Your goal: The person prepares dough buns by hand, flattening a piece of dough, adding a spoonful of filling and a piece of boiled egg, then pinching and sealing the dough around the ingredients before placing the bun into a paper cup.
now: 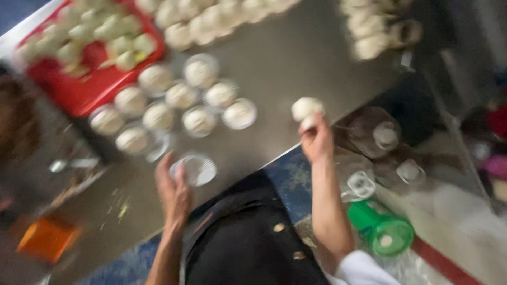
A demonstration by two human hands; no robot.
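Plainly blurred, the view looks down on a steel table (296, 68). The right hand (317, 140) is clenched around a pale dough ball (305, 108), lifted over the table's near edge. The left hand (174, 190) grasps a clear empty plastic cup (195, 170) resting on the table near that edge. Just beyond it stands a cluster of filled cups (179, 105), each holding dough. A red tray (79, 89) with more dough pieces sits farther left. A green container (383, 229) lies on the floor.
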